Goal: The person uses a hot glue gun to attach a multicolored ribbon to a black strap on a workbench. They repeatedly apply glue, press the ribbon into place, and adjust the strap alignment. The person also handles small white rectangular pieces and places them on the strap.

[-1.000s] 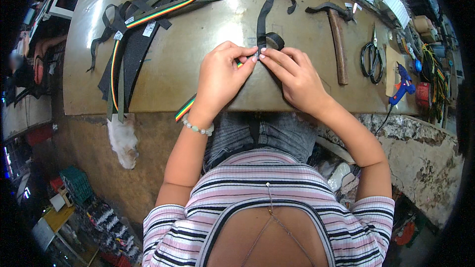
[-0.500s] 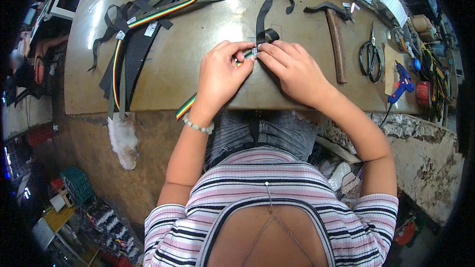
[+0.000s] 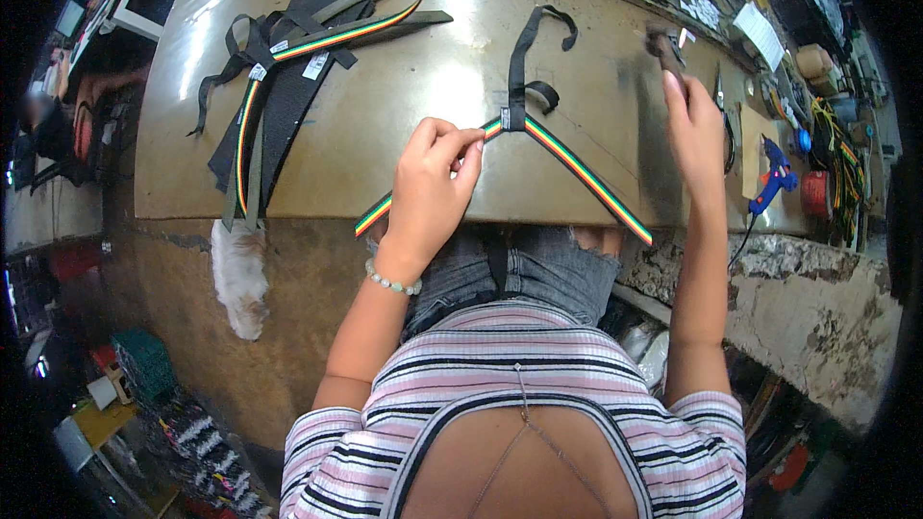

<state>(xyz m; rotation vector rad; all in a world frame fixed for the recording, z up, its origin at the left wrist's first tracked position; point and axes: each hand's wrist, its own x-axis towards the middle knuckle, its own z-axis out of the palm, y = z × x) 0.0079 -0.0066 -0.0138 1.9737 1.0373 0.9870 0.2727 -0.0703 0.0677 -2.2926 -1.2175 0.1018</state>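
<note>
My left hand [image 3: 436,173] pinches a striped strap [image 3: 588,181] of black, green, yellow and red close to its middle. Both ends of this strap slant down toward the table's near edge. At its peak, a black ribbon [image 3: 520,62] with a small pale label [image 3: 506,118] wraps over it and runs away from me, curling at the far end. To the right, my right hand [image 3: 696,139] is closed around the handle of a hammer [image 3: 669,56]. The hammer's head is blurred, and most of its handle is hidden by my fingers.
Black insole-shaped pieces [image 3: 274,106] with striped straps lie at the table's left. Scissors [image 3: 725,125], partly behind my right hand, a blue glue gun [image 3: 774,176] and a red spool [image 3: 815,188] are on the right. A white furry animal [image 3: 238,279] is below the left edge.
My right hand has left the strap and moved right to grasp the hammer. The striped strap's right half has come into view. My left hand still pinches the strap.
</note>
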